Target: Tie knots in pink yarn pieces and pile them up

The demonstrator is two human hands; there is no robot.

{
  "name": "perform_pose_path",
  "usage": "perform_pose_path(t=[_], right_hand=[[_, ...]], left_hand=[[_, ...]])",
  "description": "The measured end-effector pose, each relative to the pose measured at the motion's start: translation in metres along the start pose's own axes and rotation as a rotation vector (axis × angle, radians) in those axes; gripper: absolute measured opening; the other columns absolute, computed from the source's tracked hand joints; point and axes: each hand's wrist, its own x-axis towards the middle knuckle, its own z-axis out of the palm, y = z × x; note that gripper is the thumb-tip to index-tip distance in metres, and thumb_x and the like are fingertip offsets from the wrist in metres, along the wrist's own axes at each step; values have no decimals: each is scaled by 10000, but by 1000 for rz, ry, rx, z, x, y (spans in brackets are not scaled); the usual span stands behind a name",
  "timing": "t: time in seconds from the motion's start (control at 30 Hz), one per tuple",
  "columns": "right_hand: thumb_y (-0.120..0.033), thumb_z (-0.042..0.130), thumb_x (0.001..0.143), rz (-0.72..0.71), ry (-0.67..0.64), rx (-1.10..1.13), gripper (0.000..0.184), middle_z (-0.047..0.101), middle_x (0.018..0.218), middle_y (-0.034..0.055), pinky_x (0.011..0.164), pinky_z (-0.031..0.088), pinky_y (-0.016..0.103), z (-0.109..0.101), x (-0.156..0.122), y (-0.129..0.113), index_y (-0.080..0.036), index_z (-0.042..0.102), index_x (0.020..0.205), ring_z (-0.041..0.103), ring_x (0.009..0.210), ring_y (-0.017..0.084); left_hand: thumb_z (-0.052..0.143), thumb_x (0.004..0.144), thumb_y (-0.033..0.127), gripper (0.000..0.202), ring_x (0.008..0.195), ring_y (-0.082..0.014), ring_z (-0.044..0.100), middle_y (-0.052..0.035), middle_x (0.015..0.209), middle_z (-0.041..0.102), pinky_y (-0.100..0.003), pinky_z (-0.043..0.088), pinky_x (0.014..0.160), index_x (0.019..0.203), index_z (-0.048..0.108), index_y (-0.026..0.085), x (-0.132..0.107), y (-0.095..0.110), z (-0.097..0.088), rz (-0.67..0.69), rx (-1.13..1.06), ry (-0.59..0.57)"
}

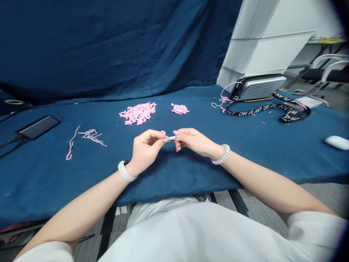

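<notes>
My left hand point(145, 148) and my right hand point(192, 141) meet just above the blue cloth, both pinched on a short piece of pink yarn point(168, 137) stretched between their fingertips. A small loop of it shows at my left fingertips. Behind the hands lie a larger heap of pink yarn knots point(138, 113) and a smaller heap point(179, 108). Loose pink yarn strands point(91, 135) lie to the left, with one long strand point(71, 144) beside them.
A blue cloth point(245, 153) covers the table and hangs as a backdrop. A black phone point(38, 126) with cables lies far left. A silver case point(259, 87) with a black lettered strap point(268, 108) sits back right, below white drawers point(261, 40). A white mouse point(337, 142) is at the right edge.
</notes>
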Motion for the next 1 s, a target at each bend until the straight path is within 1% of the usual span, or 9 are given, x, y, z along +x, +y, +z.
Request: perform_pose_path(t=[0.13, 0.23, 0.33, 0.4, 0.47, 0.53, 0.67, 0.87, 1.0], right_hand=[[-507, 509, 765, 90, -63, 113, 423, 517, 644, -10, 638, 472, 180, -2, 3, 5, -93, 420, 765, 550, 580, 28], [-511, 468, 794, 171, -87, 139, 414, 528, 647, 4, 612, 456, 169, -3, 4, 6, -98, 446, 807, 561, 590, 39], [-565, 403, 810, 218, -118, 194, 467, 534, 669, 9, 601, 451, 164, -3, 5, 8, -106, 472, 857, 560, 601, 37], [-615, 372, 799, 255, -173, 234, 524, 541, 687, 13, 592, 452, 171, -3, 6, 10, -105, 480, 857, 554, 597, 36], [-649, 364, 783, 287, -237, 276, 563, 543, 699, 14, 590, 453, 178, -2, 7, 11, -101, 481, 833, 546, 596, 35], [-663, 389, 762, 285, -267, 320, 571, 540, 704, 10, 593, 454, 181, -1, 6, 12, -102, 476, 814, 539, 601, 32], [-633, 486, 728, 237, -218, 325, 533, 522, 696, -8, 593, 443, 168, 0, 4, 11, -108, 463, 813, 527, 598, 18], [-519, 630, 667, 211, -148, 248, 479, 475, 608, -33, 567, 406, 140, 2, 2, 7, -89, 444, 767, 488, 543, -6], [-520, 606, 686, 186, -83, 281, 467, 466, 589, -41, 541, 386, 138, 5, 3, 7, -97, 424, 762, 462, 506, -12]], left_hand=[[683, 713, 168, 70, 718, -120, 630, -44, 799, 666, -210, 512, 657, 762, 643, 139, 0, 0, 0, 48, 23, -5], [670, 721, 143, 58, 726, -115, 633, -37, 798, 666, -206, 512, 670, 767, 636, 143, -1, 1, 0, 72, 3, -14], [668, 721, 132, 59, 717, -108, 633, -31, 787, 664, -200, 511, 666, 763, 629, 142, -1, 1, 0, 75, -12, -13], [669, 723, 141, 56, 713, -110, 632, -35, 787, 664, -201, 512, 657, 762, 630, 138, -1, 0, 0, 65, -9, -19], [666, 729, 156, 52, 713, -112, 630, -40, 790, 664, -205, 513, 654, 765, 633, 137, -1, 0, 0, 54, -3, -25], [667, 730, 165, 55, 713, -113, 628, -42, 791, 664, -207, 513, 655, 765, 635, 137, 0, 0, 0, 48, 4, -29], [674, 721, 153, 58, 717, -109, 625, -35, 784, 664, -201, 510, 658, 766, 638, 142, 0, -1, 0, 61, 14, -30], [680, 713, 151, 62, 722, -109, 627, -32, 788, 665, -199, 511, 667, 755, 635, 144, 0, 0, 0, 75, 19, -28], [683, 714, 166, 62, 719, -114, 629, -37, 784, 666, -204, 513, 662, 753, 642, 143, -1, 0, 0, 63, 54, -29]])
